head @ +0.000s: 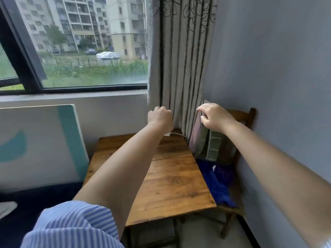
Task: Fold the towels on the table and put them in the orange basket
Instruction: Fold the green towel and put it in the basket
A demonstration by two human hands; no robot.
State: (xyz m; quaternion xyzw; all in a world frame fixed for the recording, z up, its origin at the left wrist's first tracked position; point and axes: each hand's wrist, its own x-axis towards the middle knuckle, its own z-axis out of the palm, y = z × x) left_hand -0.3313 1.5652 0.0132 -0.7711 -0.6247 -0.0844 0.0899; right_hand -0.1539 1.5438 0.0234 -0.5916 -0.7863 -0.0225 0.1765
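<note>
A: Fingers on the right hand (215,117)?
B: Curled, pinching the top edge of the pink towel (196,135) draped over the chair (248,116) back beside a green striped towel (213,144). Left hand (160,116) was fisted, holding nothing visible.
A: Surroundings?
B: Blue towel (216,183) on the seat; wooden table (172,178) adjacent; pleated curtain (184,59) behind.

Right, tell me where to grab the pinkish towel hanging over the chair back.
Take the pinkish towel at its top edge, where it drapes over the chair back, coming from above and the front. It hangs flat with the green striped towel beside it. The right hand is already near that edge.
</note>
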